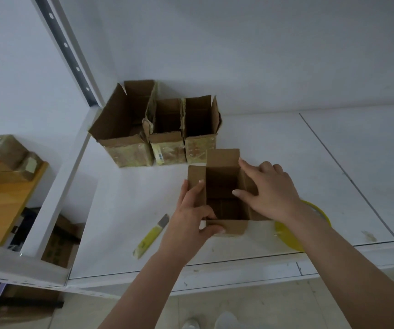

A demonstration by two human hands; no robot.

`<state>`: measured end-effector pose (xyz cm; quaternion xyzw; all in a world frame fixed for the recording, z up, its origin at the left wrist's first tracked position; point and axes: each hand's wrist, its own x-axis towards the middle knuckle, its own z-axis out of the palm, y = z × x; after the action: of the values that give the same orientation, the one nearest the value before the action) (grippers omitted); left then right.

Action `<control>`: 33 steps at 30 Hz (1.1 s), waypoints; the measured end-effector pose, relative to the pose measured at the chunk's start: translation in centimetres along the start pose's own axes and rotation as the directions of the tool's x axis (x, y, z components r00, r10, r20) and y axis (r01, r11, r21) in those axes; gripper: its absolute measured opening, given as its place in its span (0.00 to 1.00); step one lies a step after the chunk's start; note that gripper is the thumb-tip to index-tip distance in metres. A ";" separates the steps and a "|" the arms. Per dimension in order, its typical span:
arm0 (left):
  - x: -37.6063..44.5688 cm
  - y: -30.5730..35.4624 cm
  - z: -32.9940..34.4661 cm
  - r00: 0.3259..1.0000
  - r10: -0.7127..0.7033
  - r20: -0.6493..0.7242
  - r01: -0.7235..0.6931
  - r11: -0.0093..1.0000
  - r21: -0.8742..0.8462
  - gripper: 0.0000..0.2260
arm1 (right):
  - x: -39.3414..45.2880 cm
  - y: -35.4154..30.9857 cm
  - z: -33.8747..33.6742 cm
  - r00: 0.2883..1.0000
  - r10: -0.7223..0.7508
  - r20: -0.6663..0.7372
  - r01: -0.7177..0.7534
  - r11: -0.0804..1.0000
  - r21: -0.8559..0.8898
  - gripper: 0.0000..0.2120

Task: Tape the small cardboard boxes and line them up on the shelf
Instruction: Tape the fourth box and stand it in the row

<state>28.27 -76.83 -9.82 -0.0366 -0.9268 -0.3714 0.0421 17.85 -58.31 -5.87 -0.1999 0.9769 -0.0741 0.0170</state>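
A storeroom or packing area, seen from above by a head-worn camera. A white metal shelf (pixel 250 143) with a slotted steel upright (pixel 72 55) stands against a plain white wall (pixel 238 43). On the shelf, three open cardboard boxes (pixel 158 129) wrapped in yellowish tape stand side by side at the back, a fourth open box (pixel 222 186) sits in front of them, and a yellow box cutter (pixel 152 235) and a yellow roll of tape (pixel 310 226) lie nearby. To the left, taped parcels (pixel 3 157) rest on a wooden surface (pixel 3 205), and more cartons (pixel 60 243) sit lower down. The floor (pixel 250 309) is pale tile.
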 end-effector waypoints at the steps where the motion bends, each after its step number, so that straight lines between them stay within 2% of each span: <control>1: 0.4 0.0 -0.2 1.000 0.011 -0.003 -0.011 1.000 -0.005 0.05 | -0.6 -0.1 -0.4 0.991 -0.072 -0.111 0.071 0.997 -0.013 0.30; 3: 1.5 0.1 -0.4 0.999 0.049 0.004 -0.049 0.999 0.002 0.08 | -1.7 -0.6 -1.0 0.950 -0.209 -0.231 0.226 0.973 0.050 0.19; 5: 2.9 0.6 -0.6 0.996 0.075 0.038 -0.076 0.996 0.036 0.08 | -2.6 -0.9 -1.1 0.957 -0.265 -0.121 0.279 0.953 0.117 0.15; 7: 4.3 1.4 -0.7 0.995 0.082 0.062 -0.083 0.996 0.011 0.07 | -3.0 -0.9 -0.3 0.966 -0.258 0.022 0.255 0.962 0.096 0.15; 9: 5.5 2.1 -0.7 0.991 0.118 0.055 -0.116 0.992 -0.044 0.06 | -3.1 -0.5 0.3 0.978 -0.207 0.031 0.205 0.977 0.060 0.12; 13: 6.7 2.8 -1.3 0.984 0.168 -0.056 -0.174 0.975 -0.135 0.12 | -2.5 0.5 0.5 0.990 -0.084 -0.111 0.099 0.986 0.132 0.05; 16: 6.3 2.2 -1.7 0.988 0.105 -0.113 -0.121 0.982 -0.143 0.12 | -0.8 1.2 -0.1 0.990 0.015 -0.142 0.006 0.989 0.147 0.06; 21: 5.5 0.4 -2.7 0.989 -0.001 -0.147 -0.016 0.993 -0.120 0.12 | 2.0 2.4 -0.6 0.986 0.142 -0.088 -0.131 0.983 0.127 0.07; 24: 5.5 0.0 -3.5 0.984 -0.013 -0.177 0.005 0.999 -0.045 0.12 | 2.7 3.1 -0.4 0.976 0.204 -0.073 -0.192 0.970 0.148 0.07; 27: 6.7 0.3 -4.4 0.982 0.038 -0.186 -0.026 0.997 0.067 0.12 | 3.3 3.3 -0.5 0.976 0.216 -0.032 -0.208 0.964 0.163 0.07; 30: 10.0 1.1 -5.2 0.973 0.120 -0.197 -0.077 0.974 0.213 0.13 | 3.5 3.4 -0.6 0.978 0.207 -0.001 -0.203 0.961 0.189 0.07; 33: 14.6 2.0 -5.2 0.971 0.129 -0.203 -0.045 0.926 0.374 0.19 | 3.2 3.7 -0.4 0.977 0.213 0.022 -0.212 0.951 0.226 0.06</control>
<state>14.24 -78.40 -3.19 -0.0272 -0.9665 -0.1913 0.1689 13.47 -56.08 -6.02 -0.0903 0.9778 -0.1834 0.0461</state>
